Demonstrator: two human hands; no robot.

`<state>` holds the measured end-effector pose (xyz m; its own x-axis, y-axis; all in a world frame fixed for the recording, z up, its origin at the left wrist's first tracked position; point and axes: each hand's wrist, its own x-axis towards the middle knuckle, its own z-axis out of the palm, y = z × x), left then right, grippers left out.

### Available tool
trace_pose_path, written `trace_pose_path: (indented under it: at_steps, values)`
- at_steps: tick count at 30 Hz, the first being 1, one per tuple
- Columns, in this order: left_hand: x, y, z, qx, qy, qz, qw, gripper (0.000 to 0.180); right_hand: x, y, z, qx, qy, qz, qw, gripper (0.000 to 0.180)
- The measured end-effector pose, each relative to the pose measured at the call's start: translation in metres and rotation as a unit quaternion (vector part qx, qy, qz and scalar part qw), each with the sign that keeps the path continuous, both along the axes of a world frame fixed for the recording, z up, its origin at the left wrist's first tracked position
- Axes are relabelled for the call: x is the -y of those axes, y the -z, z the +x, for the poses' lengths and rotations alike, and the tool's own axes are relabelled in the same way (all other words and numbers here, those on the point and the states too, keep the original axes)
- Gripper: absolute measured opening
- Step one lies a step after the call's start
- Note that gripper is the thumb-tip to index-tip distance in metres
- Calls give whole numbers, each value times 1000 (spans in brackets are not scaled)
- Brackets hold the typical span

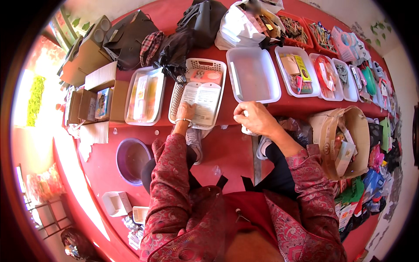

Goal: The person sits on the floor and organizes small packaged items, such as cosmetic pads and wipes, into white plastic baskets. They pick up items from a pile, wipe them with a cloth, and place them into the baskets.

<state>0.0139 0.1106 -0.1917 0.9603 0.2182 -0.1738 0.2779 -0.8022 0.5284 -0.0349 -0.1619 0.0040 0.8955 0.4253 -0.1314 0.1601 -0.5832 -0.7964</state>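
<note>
My left hand (186, 112), with a pale bracelet at the wrist, is closed at the left edge of white printed cards (204, 102) with hang holes at the top. They lie in a white plastic basket (221, 75) with perforated sides. Behind the cards, a pink-orange package (205, 76) rests in the same basket. My right hand (258, 118) is curled in front of a clear plastic tub (257, 74). Crumpled white cloth (247, 130) shows below and between its fingers.
Left of the basket stands a lidded clear tub (145, 96), beside an open cardboard box (118, 102). More filled tubs (297, 72) line the right. Below are a purple basin (132, 161) and a large cardboard box (325, 144). Bags (203, 22) stand along the back.
</note>
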Motion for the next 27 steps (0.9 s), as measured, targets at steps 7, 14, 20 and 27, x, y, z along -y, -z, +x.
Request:
trace_pose_path:
  at_steps: [7,14,20,27]
  values:
    - [22,-24,-11,96,50,130,986,33,-23,37,1,-21,-34,-50,998,24]
    - [32,-46,-13,-10,60,186,981,80,-34,68,9,23,-7,-125,992,45]
    - [22,-21,-11,10,41,222,974,69,-69,99,1,93,-40,-169,980,46]
    - [19,-10,-5,38,74,296,951,57,-87,124,21,129,-75,-270,951,33]
